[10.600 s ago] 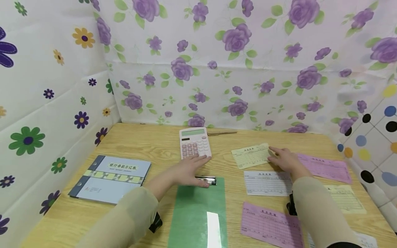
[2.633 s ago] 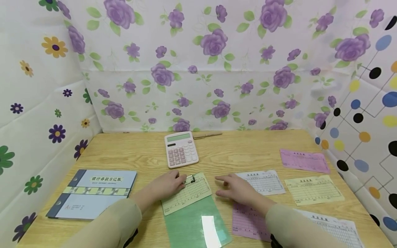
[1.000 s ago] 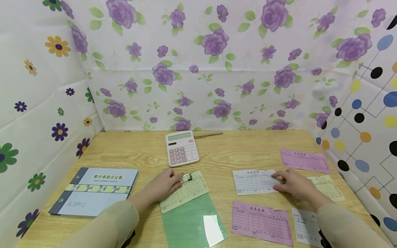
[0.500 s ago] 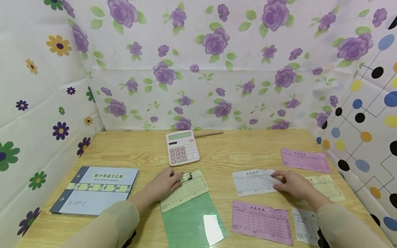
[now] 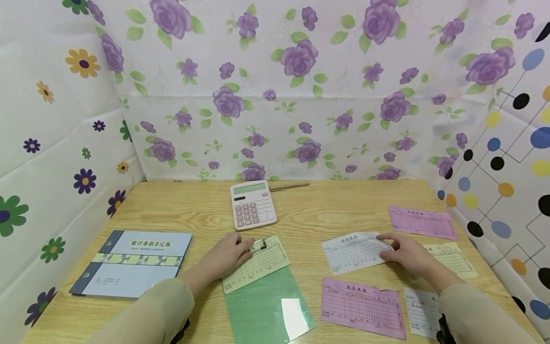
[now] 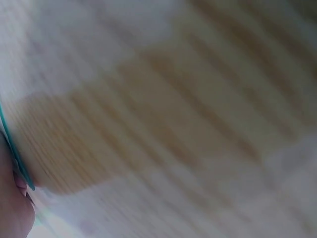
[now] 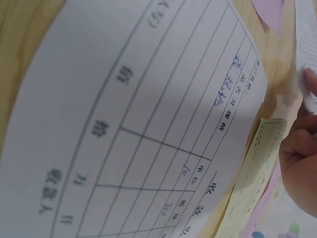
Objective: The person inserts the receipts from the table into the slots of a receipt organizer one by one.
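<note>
My left hand (image 5: 225, 258) grips the top of a green clipboard (image 5: 258, 303), its fingers at the metal clip (image 5: 259, 246). A yellow receipt slip (image 5: 258, 270) lies aslant under the clip. In the left wrist view, a bit of the left hand (image 6: 17, 208) shows beside the board's green edge (image 6: 12, 151). My right hand (image 5: 408, 255) pinches a white receipt slip (image 5: 350, 253) by its right end, and the paper lifts and bends slightly. The right wrist view has the right hand (image 7: 299, 158) at the far right edge, with another white slip (image 7: 148, 139) close up.
A pink slip (image 5: 361, 308) lies below the held one; yellow (image 5: 455, 260), pink (image 5: 423, 223) and white (image 5: 421, 310) slips lie at the right. A calculator (image 5: 252, 205), a pen (image 5: 290, 186) and a blue journal (image 5: 133, 263) rest on the wooden table (image 5: 335, 205).
Earlier the yellow slip lay loose at the right; now it is at the clipboard, which has turned. The right hand has since taken the white slip's end, now a little raised and tilted.
</note>
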Available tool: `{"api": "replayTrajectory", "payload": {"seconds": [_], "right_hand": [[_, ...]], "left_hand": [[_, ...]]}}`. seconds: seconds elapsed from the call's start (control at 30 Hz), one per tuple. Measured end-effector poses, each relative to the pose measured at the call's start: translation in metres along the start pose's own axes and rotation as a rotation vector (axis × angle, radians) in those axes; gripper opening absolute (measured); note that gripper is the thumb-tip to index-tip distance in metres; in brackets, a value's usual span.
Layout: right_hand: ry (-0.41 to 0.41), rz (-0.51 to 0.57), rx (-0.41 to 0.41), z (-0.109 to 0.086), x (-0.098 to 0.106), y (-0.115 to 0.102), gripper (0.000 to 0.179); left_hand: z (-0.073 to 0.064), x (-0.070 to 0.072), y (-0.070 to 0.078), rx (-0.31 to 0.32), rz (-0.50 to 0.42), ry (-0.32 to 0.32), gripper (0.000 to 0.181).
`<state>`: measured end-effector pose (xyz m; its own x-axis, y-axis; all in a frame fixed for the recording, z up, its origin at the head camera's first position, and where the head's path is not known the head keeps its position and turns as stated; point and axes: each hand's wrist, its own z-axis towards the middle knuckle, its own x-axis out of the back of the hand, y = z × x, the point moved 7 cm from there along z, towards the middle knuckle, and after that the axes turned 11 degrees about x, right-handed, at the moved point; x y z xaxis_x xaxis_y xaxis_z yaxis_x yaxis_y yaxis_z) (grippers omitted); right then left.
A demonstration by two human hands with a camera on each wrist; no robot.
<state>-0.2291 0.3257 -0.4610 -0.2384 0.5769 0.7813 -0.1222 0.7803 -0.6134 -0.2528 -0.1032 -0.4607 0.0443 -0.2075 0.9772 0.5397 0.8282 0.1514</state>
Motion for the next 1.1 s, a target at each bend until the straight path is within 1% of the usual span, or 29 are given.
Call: {"api": "replayTrajectory", "payload": {"seconds": [0.13,0.27,0.33,0.47,0.63,0.83,1.1], "right_hand": [[0.022,0.065,0.027,0.002,0.001,-0.004,0.059],[0.045,0.093,0.061,0.005,0.003,-0.007,0.053],[0.052,0.102,0.064,0.006,0.003,-0.007,0.049],[0.060,0.157,0.048,0.009,0.000,-0.008,0.046],[0.076,0.225,0.046,0.011,-0.001,-0.014,0.043],[0.079,0.317,0.083,0.014,0.001,-0.028,0.046],[0.095,0.357,0.102,0.022,0.000,-0.040,0.052]], "left_hand": [[0.001,0.000,-0.001,0.003,-0.007,-0.009,0.040],[0.002,-0.001,-0.002,0.005,-0.016,-0.018,0.040],[0.002,0.000,-0.002,0.000,-0.025,-0.015,0.039],[0.002,0.001,-0.002,-0.016,-0.039,-0.006,0.039],[0.003,0.001,-0.002,-0.017,-0.052,-0.026,0.040],[0.004,0.000,-0.003,-0.004,-0.061,-0.048,0.041],[0.003,0.001,-0.003,0.000,-0.070,-0.054,0.041]]}}
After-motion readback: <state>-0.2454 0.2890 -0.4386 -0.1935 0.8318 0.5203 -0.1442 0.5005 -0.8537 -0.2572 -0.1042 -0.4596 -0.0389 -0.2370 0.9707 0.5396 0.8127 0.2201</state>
